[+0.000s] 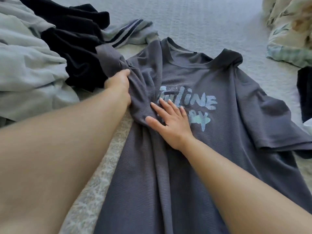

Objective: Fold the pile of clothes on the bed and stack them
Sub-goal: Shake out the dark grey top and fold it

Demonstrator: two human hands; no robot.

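Note:
A dark grey T-shirt (228,92) with pale blue lettering lies front-up across the bed, its collar towards the far side. Its left sleeve is bunched and creased. My left hand (118,81) grips that bunched left shoulder and sleeve, the fingers buried in the cloth. My right hand (170,119) lies flat on the shirt's chest with its fingers spread, covering part of the lettering. To the left sits the unfolded pile: black garments (74,39), pale grey-green clothes (25,65) and a grey piece with dark stripes (128,32).
The pale textured bedspread (211,19) stretches beyond the shirt. A floral duvet or pillow (290,31) is bunched at the far right. A dark cloth (305,92) lies at the right edge.

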